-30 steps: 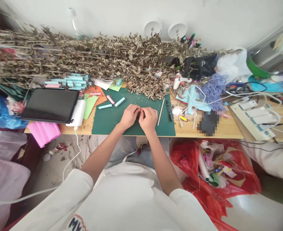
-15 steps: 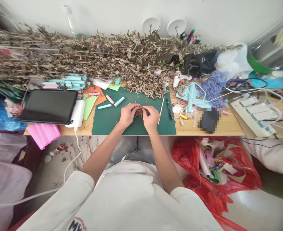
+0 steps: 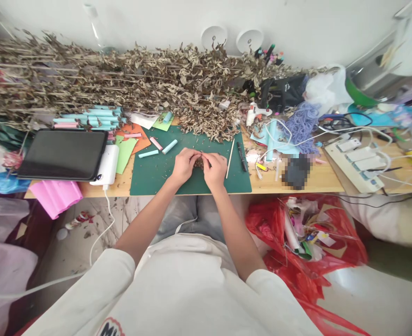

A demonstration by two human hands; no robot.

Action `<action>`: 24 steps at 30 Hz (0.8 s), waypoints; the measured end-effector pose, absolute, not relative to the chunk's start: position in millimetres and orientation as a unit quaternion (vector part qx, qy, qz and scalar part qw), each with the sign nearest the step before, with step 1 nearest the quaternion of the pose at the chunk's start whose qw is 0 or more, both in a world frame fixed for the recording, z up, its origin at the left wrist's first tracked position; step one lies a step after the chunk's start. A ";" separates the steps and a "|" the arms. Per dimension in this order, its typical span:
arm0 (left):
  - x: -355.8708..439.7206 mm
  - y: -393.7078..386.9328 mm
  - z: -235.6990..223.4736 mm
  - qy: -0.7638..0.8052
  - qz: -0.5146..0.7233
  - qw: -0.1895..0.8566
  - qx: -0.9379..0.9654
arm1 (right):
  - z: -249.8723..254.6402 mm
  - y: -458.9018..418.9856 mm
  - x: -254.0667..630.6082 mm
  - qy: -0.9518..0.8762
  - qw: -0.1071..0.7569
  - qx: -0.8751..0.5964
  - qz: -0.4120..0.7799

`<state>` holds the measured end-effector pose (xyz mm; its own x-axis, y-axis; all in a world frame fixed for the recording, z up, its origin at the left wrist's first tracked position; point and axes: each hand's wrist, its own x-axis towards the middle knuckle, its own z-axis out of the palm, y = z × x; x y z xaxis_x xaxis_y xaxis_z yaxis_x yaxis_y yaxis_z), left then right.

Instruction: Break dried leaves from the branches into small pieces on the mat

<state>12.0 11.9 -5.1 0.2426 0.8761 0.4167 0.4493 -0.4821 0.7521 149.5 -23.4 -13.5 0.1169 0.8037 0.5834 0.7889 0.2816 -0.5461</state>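
Note:
My left hand (image 3: 185, 164) and my right hand (image 3: 214, 167) meet over the green cutting mat (image 3: 153, 179), thumbs and fingertips pinched close together. Between them are brown dried plant bits; the exact piece in the fingers is mostly hidden. Under the fingertips lies a small heap of dark brown plant crumbs (image 3: 199, 162). Just beyond the hands, a pile of dried leaves (image 3: 209, 125) spreads over the mat's far edge. A thin wooden stick (image 3: 230, 158) and a black pen (image 3: 241, 157) lie right of my right hand. Blue paper rolls (image 3: 170, 146) rest to the left.
Long dried plant stalks (image 3: 87, 79) cover the back of the table. At left are a black tablet (image 3: 62, 154) and a white power bank (image 3: 107, 165). To the right are a glue gun (image 3: 256, 113), purple yarn (image 3: 302, 126) and a power strip (image 3: 356, 161). Below hangs a red bag (image 3: 268, 224).
The view has shifted slightly, so the table's things sit a little further left. My hands stay pinched over the crumbs, with the fingertips slightly closer together.

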 end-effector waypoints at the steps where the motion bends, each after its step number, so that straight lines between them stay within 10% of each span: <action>1: 12.0 12.1 -5.4 0.442 0.427 0.251 0.748 | -12.9 -23.9 149.1 -0.664 0.441 -0.604 0.009; 17: 15.4 6.8 -2.9 0.443 0.375 0.196 0.790 | 1.3 -28.3 133.8 -0.662 0.361 -0.657 0.019; 24: 12.8 6.4 1.9 0.470 0.421 0.251 0.734 | -9.2 -18.3 147.6 -0.638 0.465 -0.607 0.090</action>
<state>12.8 6.4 1.9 0.2026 0.9015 0.3825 0.4790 -0.4319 0.7642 147.6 -18.3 -9.2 0.1684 0.8589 0.4836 0.6912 0.2469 -0.6792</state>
